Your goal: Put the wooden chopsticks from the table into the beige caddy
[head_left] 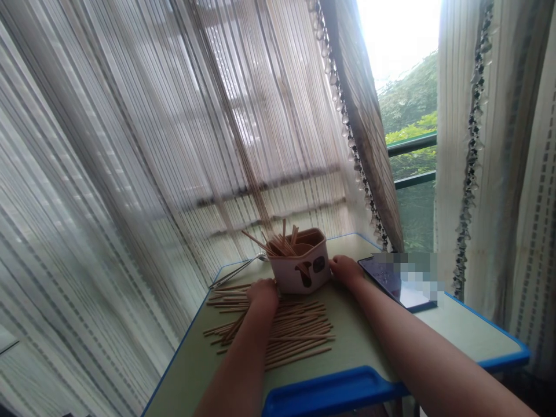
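Note:
A pinkish-white holder (301, 263) with compartments stands at the far middle of the small table (469, 339), with a few wooden sticks poking out of it. My left hand (262, 291) rests against the holder's left lower side, fingers curled, over a spread of several wooden sticks (286, 333) lying flat on the tabletop. My right hand (344, 269) touches the holder's right side, fingers bent against it. I cannot make out whether either hand pinches a stick.
A dark phone (397, 284) lies right of the holder. Metal utensils (237, 272) lie at the table's far left. A blue tray lip (330, 391) runs along the near edge. Sheer striped curtains (174, 145) hang close behind the table, a window railing (412, 145) beyond.

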Available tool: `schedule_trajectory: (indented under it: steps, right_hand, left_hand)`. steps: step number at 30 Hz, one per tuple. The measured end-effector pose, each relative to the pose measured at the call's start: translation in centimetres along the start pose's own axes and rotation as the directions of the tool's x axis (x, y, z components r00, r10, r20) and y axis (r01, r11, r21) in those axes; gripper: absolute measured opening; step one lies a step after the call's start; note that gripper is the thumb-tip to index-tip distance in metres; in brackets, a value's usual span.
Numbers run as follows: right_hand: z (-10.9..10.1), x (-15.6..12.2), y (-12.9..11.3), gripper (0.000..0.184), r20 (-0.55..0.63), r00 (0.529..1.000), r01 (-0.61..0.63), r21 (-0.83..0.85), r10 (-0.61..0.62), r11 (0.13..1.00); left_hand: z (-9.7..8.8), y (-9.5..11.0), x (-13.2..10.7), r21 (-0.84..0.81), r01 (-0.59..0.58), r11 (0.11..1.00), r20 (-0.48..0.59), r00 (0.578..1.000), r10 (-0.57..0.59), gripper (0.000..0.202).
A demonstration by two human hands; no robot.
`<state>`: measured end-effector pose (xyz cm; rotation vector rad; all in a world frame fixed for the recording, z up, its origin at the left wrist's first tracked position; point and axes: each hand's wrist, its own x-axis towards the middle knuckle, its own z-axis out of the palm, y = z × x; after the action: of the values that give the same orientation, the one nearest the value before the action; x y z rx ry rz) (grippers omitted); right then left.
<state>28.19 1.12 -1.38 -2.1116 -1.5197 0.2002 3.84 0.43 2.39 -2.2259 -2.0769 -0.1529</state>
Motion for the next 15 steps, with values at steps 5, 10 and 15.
schedule_trajectory:
  steps: [5,10,15]
  right_hand:
    - [0.12,0.07,-0.10,0.038,0.007,1.000,0.008,-0.005,-0.008,1.000]
    - [0.19,0.15,-0.08,0.036,0.004,1.000,0.007,-0.011,-0.007,1.000]
    - [0.21,0.13,0.00,0.037,0.000,1.000,0.020,-0.011,-0.020,1.000]
  left_hand:
    - [-0.06,0.23,-0.17,0.021,-0.042,0.999,0.036,0.999,0.041,0.035]
    - [-0.18,0.55,-0.38,0.043,-0.057,0.997,0.056,0.997,0.054,0.036]
    - [-0.17,0.76,-0.43,0.057,-0.045,0.997,0.044,0.998,0.043,0.035]
